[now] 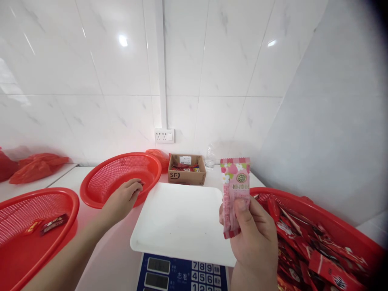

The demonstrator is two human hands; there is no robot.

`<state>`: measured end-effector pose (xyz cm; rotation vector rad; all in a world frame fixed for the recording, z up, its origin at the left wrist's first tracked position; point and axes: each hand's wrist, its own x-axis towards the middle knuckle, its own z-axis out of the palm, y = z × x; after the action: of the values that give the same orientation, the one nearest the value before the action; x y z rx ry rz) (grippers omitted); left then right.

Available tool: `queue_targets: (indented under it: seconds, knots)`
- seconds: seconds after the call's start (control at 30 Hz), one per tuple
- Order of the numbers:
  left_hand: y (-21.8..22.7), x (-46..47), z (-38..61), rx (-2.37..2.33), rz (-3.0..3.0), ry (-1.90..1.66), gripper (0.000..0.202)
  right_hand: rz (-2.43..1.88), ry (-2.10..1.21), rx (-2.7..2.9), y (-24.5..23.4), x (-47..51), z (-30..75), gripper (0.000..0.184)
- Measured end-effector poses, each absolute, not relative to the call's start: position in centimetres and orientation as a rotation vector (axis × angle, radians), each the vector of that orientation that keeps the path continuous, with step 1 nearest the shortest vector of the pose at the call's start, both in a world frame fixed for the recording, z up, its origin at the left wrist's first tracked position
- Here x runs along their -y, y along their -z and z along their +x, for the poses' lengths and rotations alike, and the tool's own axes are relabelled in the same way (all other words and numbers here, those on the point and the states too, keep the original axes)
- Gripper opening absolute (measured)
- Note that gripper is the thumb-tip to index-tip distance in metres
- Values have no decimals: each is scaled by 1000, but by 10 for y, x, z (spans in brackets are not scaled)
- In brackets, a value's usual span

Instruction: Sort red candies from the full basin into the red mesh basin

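Note:
Upright in my right hand (254, 234) is a pink candy packet (235, 184) with a flower print, pinched between thumb and fingers. It is held up above the right edge of the white scale tray (178, 220). My left hand (125, 198) reaches over the near rim of the far red plastic basket (97, 190). Its fingers are curled together, with a bit of something reddish at the tips that I cannot make out. Beneath the tray shows the blue keypad panel (182, 276) of the scale.
A red basket (306, 208) heaped with wrapped snacks stands at the right. Another red basket (71, 202) on the left holds two packets. Behind the tray are a cardboard box (194, 178) and a clear bottle (209, 157). Red bags (38, 165) lie far left.

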<state>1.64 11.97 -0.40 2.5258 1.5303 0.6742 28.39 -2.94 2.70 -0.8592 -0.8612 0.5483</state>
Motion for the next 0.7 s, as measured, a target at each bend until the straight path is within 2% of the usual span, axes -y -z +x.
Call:
queue_targets:
  seconds: [0.23,0.57,0.7]
  knots:
    - [2,-106,30,-1504,2515,-712,30,-853,-619,989,-22,26,286,38]
    - [-34,-36,82,-649,2263,-959,34,-1130,-729,1236,-32,30,256,44]
    - [-41,-26,95,-499,2024,-1031,34,-1163,-760,1304,-36,33,250,44]
